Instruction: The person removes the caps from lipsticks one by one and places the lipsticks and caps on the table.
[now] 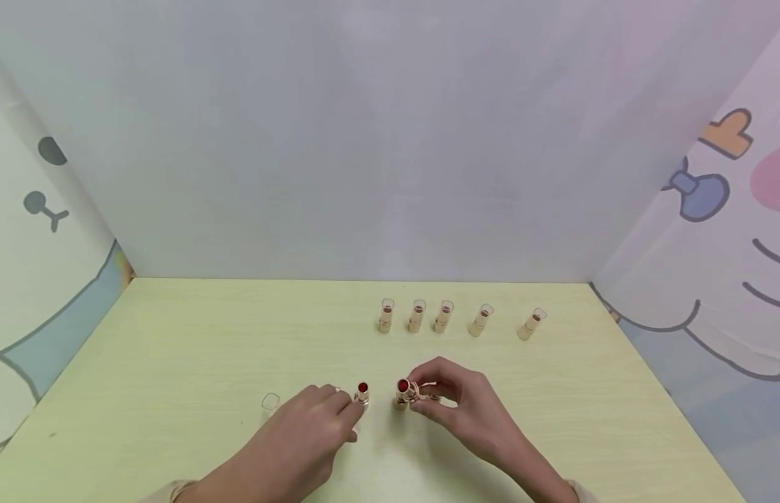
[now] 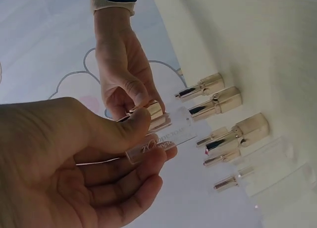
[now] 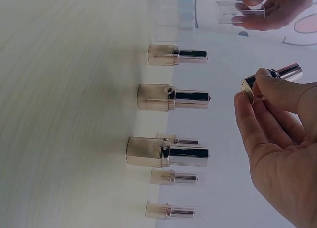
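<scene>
My right hand [image 1: 459, 402] pinches an uncapped gold lipstick [image 3: 287, 72] by its base, above the table; its red tip shows in the head view. A clear cap with lettering [image 2: 171, 139] is held between the thumb and fingers of my left hand [image 2: 114, 153]. Cap and lipstick look apart in the right wrist view. Under and between the hands, uncapped lipsticks stand upright on the table, one [image 1: 362, 392] by the left fingers and another [image 1: 400, 404] below the held one. A third [image 1: 436, 397] is partly hidden behind the right fingers.
Several lipsticks with clear caps [image 1: 417, 317] stand in a row toward the back of the pale wooden table [image 1: 195, 335]. Another clear cap [image 1: 270, 402] stands left of my left hand. A plain wall [image 1: 377, 140] rises behind; patterned cloth [image 1: 698, 265] borders both sides.
</scene>
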Motion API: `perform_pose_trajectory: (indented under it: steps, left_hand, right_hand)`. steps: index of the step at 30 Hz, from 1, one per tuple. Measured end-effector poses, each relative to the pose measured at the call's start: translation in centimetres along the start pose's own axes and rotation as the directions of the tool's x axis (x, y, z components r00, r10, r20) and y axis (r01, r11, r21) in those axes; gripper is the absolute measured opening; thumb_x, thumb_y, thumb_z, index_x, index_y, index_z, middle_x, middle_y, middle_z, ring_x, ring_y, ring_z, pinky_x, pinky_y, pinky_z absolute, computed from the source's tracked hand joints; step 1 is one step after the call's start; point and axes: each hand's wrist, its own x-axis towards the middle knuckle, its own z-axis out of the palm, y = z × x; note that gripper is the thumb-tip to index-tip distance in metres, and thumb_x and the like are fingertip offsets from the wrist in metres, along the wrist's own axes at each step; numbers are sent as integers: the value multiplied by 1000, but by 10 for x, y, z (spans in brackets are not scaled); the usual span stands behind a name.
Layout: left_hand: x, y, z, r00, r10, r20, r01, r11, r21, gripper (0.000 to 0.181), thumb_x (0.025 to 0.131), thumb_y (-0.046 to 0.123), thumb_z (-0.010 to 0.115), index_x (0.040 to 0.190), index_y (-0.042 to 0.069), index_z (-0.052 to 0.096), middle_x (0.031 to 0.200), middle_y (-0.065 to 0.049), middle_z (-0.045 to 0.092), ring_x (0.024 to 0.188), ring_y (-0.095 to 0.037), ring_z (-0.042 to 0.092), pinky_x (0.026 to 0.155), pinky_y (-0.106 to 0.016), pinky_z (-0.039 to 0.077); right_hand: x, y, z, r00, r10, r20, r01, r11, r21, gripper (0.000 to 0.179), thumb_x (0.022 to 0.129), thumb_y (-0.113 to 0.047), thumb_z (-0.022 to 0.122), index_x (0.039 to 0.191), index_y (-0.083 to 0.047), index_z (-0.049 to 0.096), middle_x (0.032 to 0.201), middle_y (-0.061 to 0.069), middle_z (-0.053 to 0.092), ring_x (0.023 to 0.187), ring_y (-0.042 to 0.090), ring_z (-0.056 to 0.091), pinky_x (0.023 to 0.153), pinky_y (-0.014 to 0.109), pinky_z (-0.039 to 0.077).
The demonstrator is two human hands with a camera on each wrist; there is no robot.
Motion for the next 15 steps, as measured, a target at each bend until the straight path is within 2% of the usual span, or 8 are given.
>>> perform_pose_trajectory:
  steps: [4, 10, 15]
  left_hand:
    - [-9, -1, 10, 997, 1, 71, -1, 1000, 6, 27, 75, 22, 92, 83, 15, 67, 70, 8, 58, 63, -9, 46, 59, -17, 36]
    - [-18, -1, 23, 998, 17, 66, -19, 999, 26, 35, 68, 23, 95, 74, 18, 62, 66, 9, 52, 59, -9, 41, 59, -15, 33]
    - [-23, 1, 30, 994, 21, 106, -27, 998, 51, 36, 66, 26, 96, 73, 18, 61, 66, 9, 52, 59, -10, 41, 59, -16, 32]
  right_hand:
    - [-1, 1, 0, 1000, 9, 1, -9, 1000, 7, 24, 91, -15, 81, 110, -24, 70, 111, -3, 77, 106, 15, 76, 99, 29, 59]
    - [-2, 3, 1, 1000, -3, 7, 2, 1000, 13, 25, 92, -12, 80, 112, -23, 70, 112, -2, 76, 105, 14, 75, 99, 28, 59]
    - [-3, 5, 3, 1000, -15, 7, 15, 1000, -9, 26, 93, -14, 80, 116, -23, 72, 113, -2, 77, 106, 11, 74, 99, 27, 59]
